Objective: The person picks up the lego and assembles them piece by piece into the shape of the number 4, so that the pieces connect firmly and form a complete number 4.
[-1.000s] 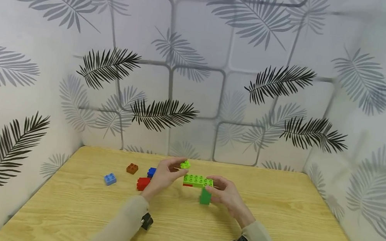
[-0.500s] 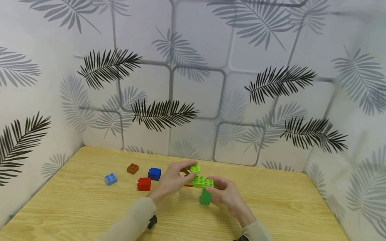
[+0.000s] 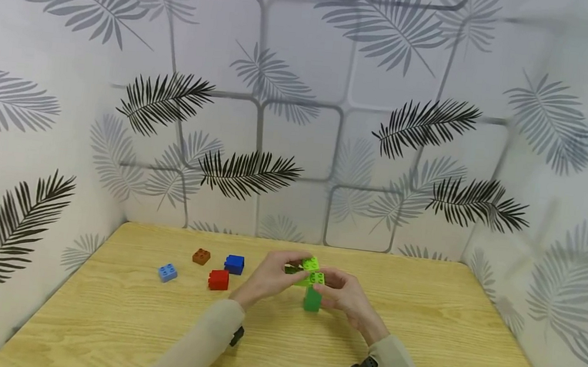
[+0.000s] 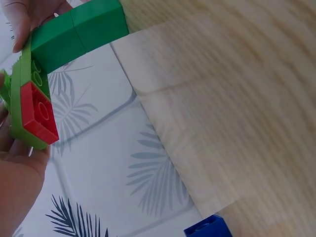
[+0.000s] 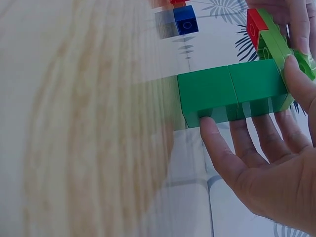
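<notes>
Two green toy bricks (image 5: pixel 232 94) stand stacked as a column on the table. A long lime-green brick (image 3: pixel 317 278) lies across the top and juts out to the left. Under its jutting end sits a red brick (image 4: pixel 39 116), hidden in the head view. My right hand (image 3: pixel 345 298) grips the structure from the right, with thumb and fingers around the column's top. Between thumb and fingers my left hand (image 3: pixel 275 276) pinches a small lime-green brick (image 3: pixel 311 263) over the long brick. I cannot tell whether the two lime-green bricks touch.
Left of the hands, a red brick (image 3: pixel 218 279) and a dark blue brick (image 3: pixel 235 264) lie on their sides. Farther left are a brown brick (image 3: pixel 201 257) and a light blue brick (image 3: pixel 168 273). Leaf-patterned walls (image 3: pixel 298 142) border the wooden table (image 3: pixel 277 353).
My left hand has moved right with the small lime-green brick, from the long brick's left end to near the column. My right hand has stayed in place, gripping the structure.
</notes>
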